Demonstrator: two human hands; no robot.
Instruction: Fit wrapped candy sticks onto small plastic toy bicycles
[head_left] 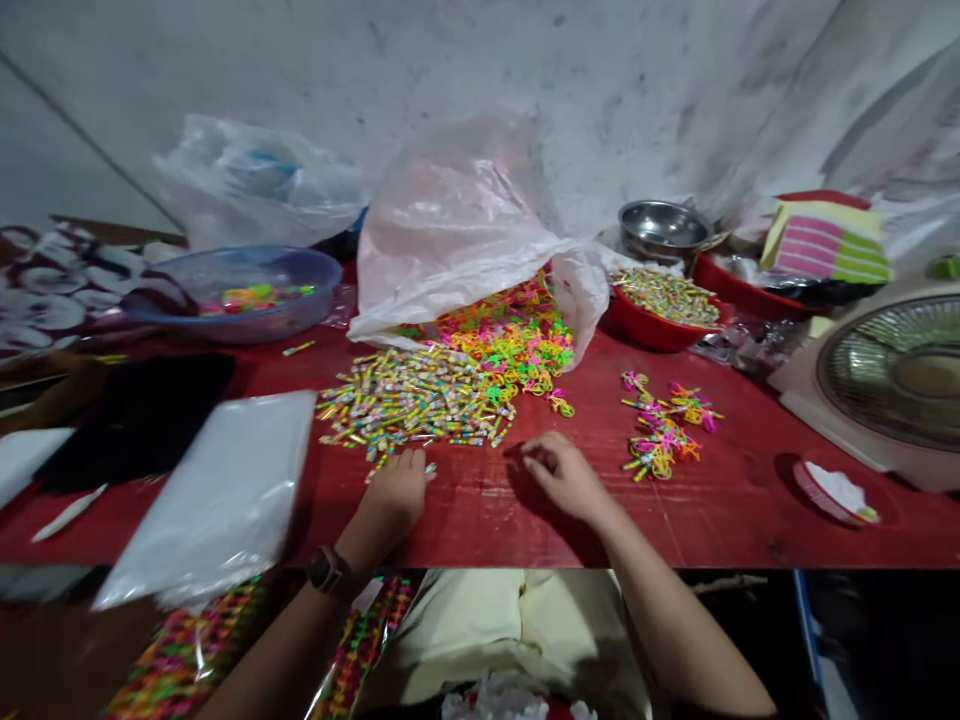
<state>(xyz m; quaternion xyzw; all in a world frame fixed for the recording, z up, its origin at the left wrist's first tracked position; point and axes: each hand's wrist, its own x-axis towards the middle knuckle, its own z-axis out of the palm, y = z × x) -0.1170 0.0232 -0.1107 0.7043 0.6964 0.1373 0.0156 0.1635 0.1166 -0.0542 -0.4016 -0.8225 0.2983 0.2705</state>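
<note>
I log the hands apart above the red table (480, 520), neither visibly clamped on anything. The left hand (394, 492) has its fingertips at the near edge of the wrapped candies (412, 400); the right hand (562, 476) sits nearby, fingers loosely curled. The pile lies between them, within easy reach, with neon plastic charms (510, 340) heaped behind, at the plastic bag's (457, 230) open mouth.

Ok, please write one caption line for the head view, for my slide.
Left hand touches a pile of small wrapped sticks on a red table; right hand nearby.
</note>
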